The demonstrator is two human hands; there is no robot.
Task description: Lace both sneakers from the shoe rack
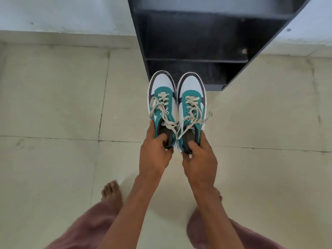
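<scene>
Two teal, white and dark grey sneakers are held side by side above the floor, toes pointing away from me. My left hand (154, 151) grips the heel collar of the left sneaker (161, 97). My right hand (199, 159) grips the heel collar of the right sneaker (191, 103). Both shoes carry loose beige laces (193, 114), threaded only through the lower eyelets, with the ends lying tangled across the tongues. The black shoe rack (197, 42) stands just beyond the toes.
The rack's shelves look bare and it stands against a pale wall (62, 13). Beige floor tiles (53, 105) spread to the left and right. My bare left foot (111, 193) and legs in maroon trousers show at the bottom.
</scene>
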